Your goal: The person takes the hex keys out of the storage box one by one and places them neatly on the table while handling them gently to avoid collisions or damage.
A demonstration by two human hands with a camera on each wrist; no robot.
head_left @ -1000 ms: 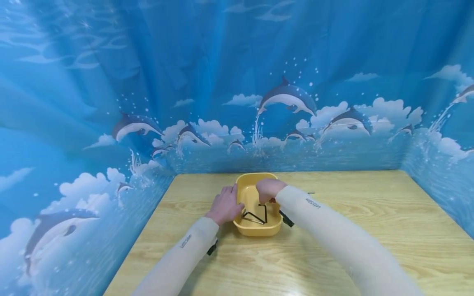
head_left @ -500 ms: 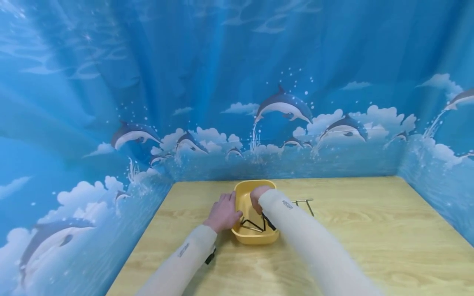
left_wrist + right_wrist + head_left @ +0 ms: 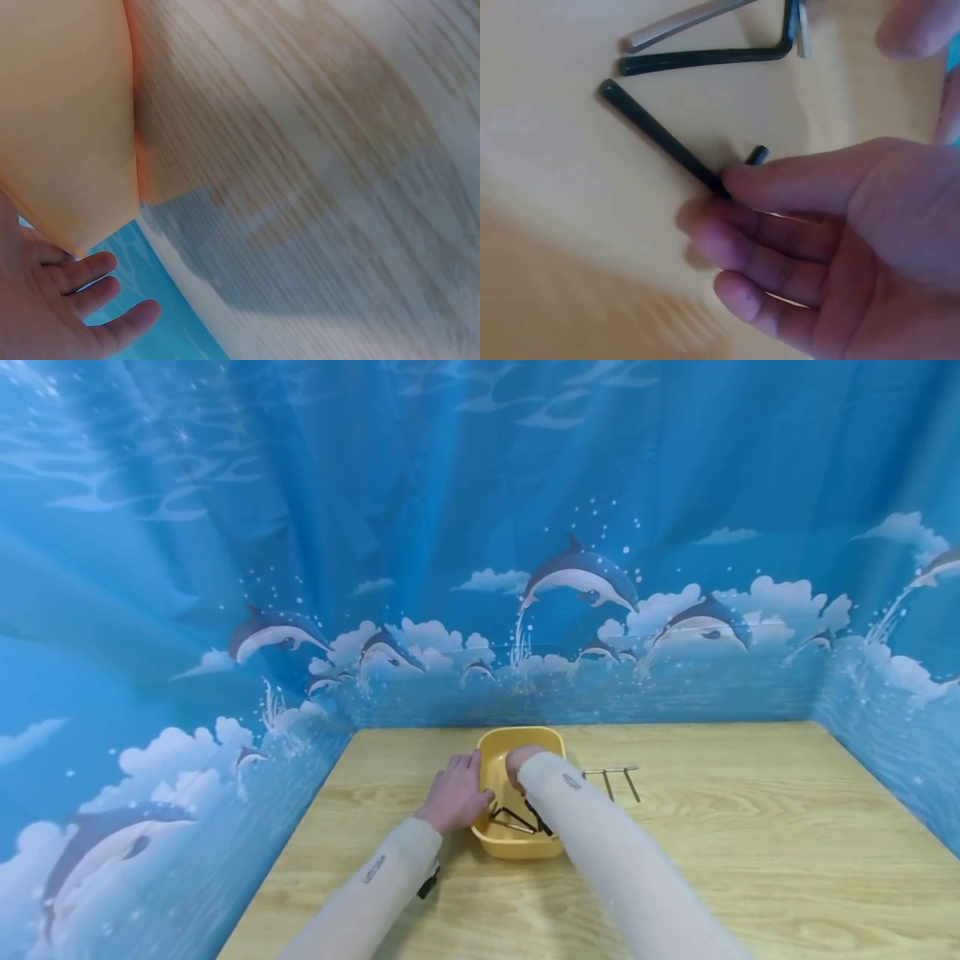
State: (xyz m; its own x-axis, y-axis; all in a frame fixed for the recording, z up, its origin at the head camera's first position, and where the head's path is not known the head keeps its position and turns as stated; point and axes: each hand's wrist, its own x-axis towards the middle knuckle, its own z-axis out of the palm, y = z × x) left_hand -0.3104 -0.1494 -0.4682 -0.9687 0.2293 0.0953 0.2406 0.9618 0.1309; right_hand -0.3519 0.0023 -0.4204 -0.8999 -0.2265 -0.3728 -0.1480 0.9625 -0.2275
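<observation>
A yellow plastic bin point(image 3: 517, 850) stands on the table. My left hand point(image 3: 453, 795) holds its left rim, thumb over the inside edge and fingers along the outside wall, loosely spread in the left wrist view. Inside the bin is my right hand point(image 3: 519, 765), partly hidden by the sleeve in the head view. In the right wrist view, thumb and fingers pinch a black hex key point(image 3: 656, 136) near its bend. Beside it on the bin floor lie another black hex key point(image 3: 705, 59) and a silver one point(image 3: 682, 24), whose far end is cut off.
Several hex keys point(image 3: 611, 770) lie side by side on the wooden table point(image 3: 720, 843) right of the bin, partly covered by the right sleeve. A blue dolphin-print curtain point(image 3: 420, 693) borders the table's back and sides.
The right hand has moved slightly left and deeper into the bin, and its forearm has swung left, uncovering the hex keys on the table. The left hand stays on the rim.
</observation>
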